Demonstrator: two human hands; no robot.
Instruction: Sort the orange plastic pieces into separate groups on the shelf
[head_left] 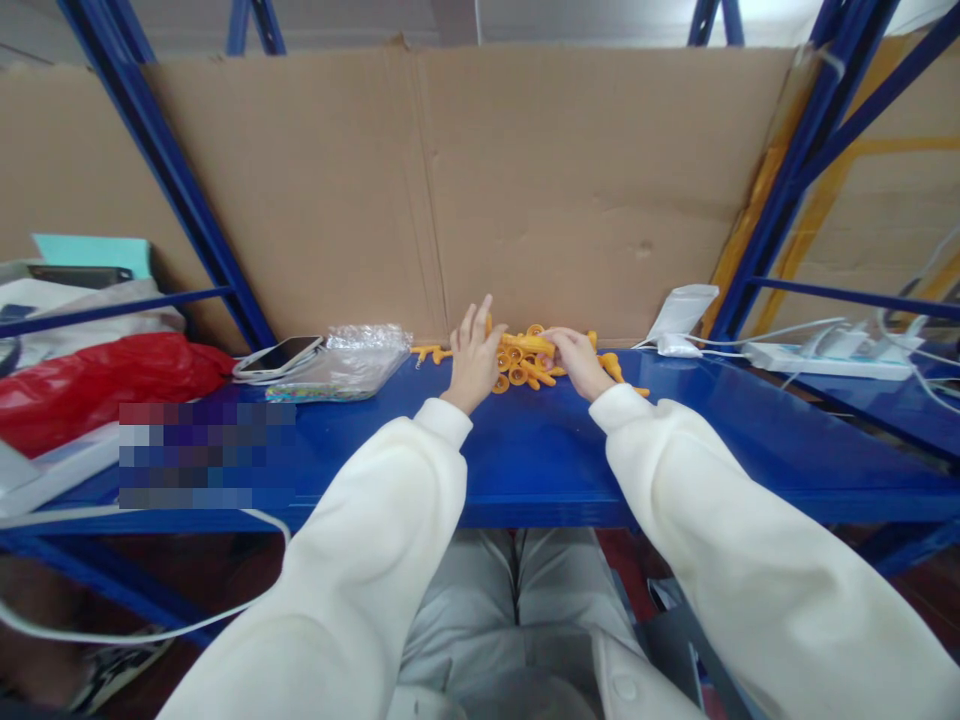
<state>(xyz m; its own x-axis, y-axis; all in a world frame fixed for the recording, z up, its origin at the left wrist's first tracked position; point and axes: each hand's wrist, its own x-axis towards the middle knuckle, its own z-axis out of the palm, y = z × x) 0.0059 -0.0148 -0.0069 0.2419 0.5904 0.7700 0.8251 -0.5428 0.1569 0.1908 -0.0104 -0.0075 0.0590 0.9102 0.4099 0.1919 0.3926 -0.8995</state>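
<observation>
A pile of small orange plastic parts lies on the blue metal shelf, against the cardboard back wall. My left hand rests at the pile's left edge with two fingers raised and the thumb side pinched on an orange piece. My right hand is closed on the other end of the same long orange piece, held just above the pile. Both arms wear white sleeves.
A phone and a clear plastic bag lie left of the pile. A red bag sits further left. A white pouch and a white power strip with cables lie to the right. Blue rack posts flank the cardboard.
</observation>
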